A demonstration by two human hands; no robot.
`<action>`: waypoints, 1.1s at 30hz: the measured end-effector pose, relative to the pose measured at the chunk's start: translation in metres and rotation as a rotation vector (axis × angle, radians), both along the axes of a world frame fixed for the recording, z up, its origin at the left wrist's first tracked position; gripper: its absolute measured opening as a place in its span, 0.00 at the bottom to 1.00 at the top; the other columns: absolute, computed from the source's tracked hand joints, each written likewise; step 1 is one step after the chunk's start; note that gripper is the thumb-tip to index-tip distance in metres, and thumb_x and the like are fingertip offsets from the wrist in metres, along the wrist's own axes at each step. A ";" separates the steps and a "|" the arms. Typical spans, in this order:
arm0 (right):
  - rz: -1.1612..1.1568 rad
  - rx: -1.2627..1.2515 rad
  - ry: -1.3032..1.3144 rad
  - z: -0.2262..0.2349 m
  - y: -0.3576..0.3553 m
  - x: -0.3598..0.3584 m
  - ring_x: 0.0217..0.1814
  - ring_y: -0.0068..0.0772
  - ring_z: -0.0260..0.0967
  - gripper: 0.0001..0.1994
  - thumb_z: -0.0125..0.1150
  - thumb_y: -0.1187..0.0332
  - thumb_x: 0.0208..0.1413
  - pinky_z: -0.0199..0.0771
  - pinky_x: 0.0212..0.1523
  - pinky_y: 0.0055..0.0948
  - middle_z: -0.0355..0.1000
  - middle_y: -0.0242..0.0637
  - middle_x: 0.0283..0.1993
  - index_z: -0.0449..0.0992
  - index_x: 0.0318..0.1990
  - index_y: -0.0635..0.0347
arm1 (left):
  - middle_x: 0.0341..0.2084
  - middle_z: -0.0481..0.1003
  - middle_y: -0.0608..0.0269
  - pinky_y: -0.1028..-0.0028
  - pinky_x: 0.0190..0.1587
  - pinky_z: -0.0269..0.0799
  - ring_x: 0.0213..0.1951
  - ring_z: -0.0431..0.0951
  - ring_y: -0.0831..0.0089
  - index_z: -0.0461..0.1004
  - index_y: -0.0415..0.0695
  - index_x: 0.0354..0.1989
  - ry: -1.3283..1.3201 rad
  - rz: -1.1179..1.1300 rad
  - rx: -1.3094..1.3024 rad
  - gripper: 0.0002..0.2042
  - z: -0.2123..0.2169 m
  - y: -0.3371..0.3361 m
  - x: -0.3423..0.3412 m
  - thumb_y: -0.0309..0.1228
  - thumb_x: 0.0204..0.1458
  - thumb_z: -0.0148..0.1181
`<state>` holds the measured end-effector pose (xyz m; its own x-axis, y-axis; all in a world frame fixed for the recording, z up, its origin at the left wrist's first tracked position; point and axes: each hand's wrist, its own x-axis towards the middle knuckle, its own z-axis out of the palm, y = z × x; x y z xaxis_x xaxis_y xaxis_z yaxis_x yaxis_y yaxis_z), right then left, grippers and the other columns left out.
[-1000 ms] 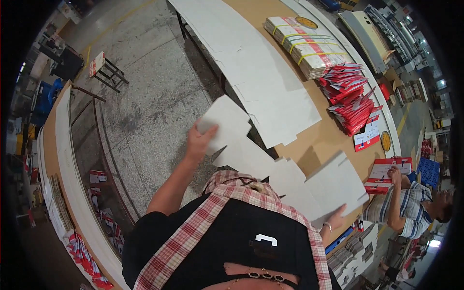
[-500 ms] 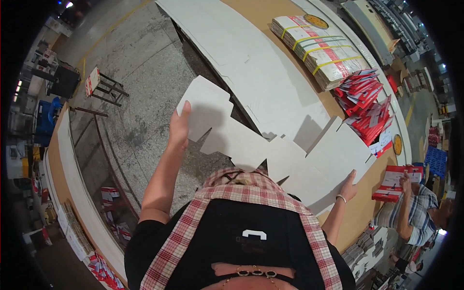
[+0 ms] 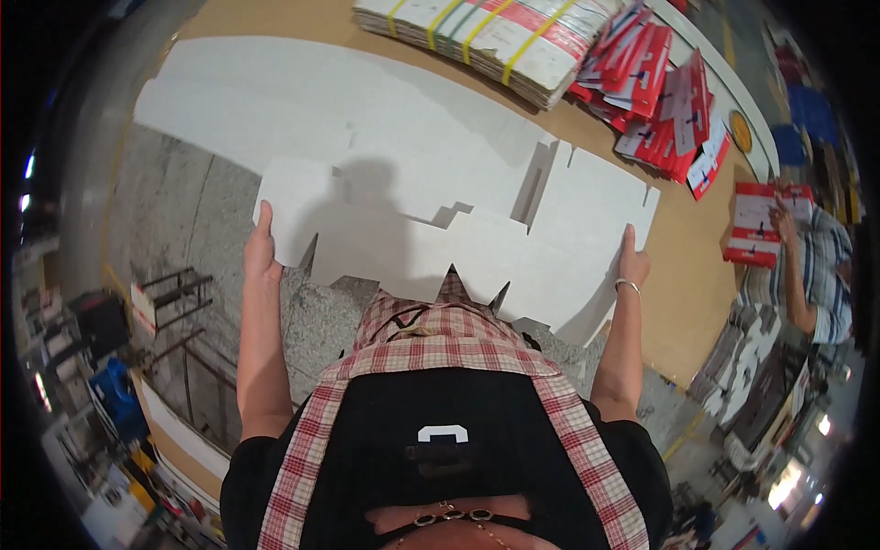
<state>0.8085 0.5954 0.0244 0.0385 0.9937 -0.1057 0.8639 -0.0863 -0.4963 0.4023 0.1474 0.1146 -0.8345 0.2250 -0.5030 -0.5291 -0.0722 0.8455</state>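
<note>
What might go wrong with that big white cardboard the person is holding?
The white die-cut cardboard sheet is held only near its two ends, by the left hand and right hand, so its middle might sag or crease. Its notched near edge shows right by the plaid apron, so it might snag on the cloth.

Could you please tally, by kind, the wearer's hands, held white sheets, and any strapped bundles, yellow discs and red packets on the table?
Hands, left and right: 2
White sheet: 1
Strapped bundle: 1
Yellow disc: 1
Total: 5
Red packets overlap too much to count.
</note>
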 end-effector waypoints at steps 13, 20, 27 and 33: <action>-0.180 -0.086 -0.013 -0.031 0.007 -0.031 0.40 0.56 0.70 0.44 0.52 0.32 0.42 0.67 0.46 0.41 0.71 0.64 0.34 0.73 0.29 0.81 | 0.51 0.68 0.56 0.66 0.54 0.64 0.52 0.69 0.65 0.62 0.37 0.55 -0.099 -0.229 0.082 0.29 -0.057 0.065 -0.118 0.49 0.55 0.51; -0.134 -0.284 -0.183 -0.090 0.044 -0.044 0.51 0.59 0.66 0.47 0.39 0.28 0.46 0.63 0.54 0.43 0.68 0.65 0.45 0.73 0.41 0.77 | 0.50 0.69 0.60 0.68 0.54 0.63 0.51 0.68 0.66 0.64 0.40 0.54 -0.164 -0.200 0.011 0.25 -0.171 0.081 -0.131 0.45 0.54 0.53; -0.200 -0.332 -0.105 -0.104 0.046 -0.046 0.53 0.58 0.65 0.46 0.40 0.29 0.46 0.62 0.55 0.42 0.68 0.64 0.46 0.72 0.43 0.77 | 0.50 0.68 0.60 0.67 0.54 0.63 0.52 0.67 0.66 0.63 0.41 0.56 -0.220 -0.141 0.012 0.28 -0.176 0.070 -0.131 0.47 0.51 0.56; -0.216 -0.363 -0.145 -0.090 0.054 -0.044 0.56 0.56 0.62 0.42 0.44 0.32 0.47 0.60 0.56 0.47 0.67 0.59 0.51 0.69 0.50 0.69 | 0.47 0.70 0.60 0.69 0.52 0.64 0.48 0.69 0.68 0.65 0.39 0.53 -0.150 -0.130 -0.083 0.25 -0.185 0.086 -0.127 0.45 0.53 0.55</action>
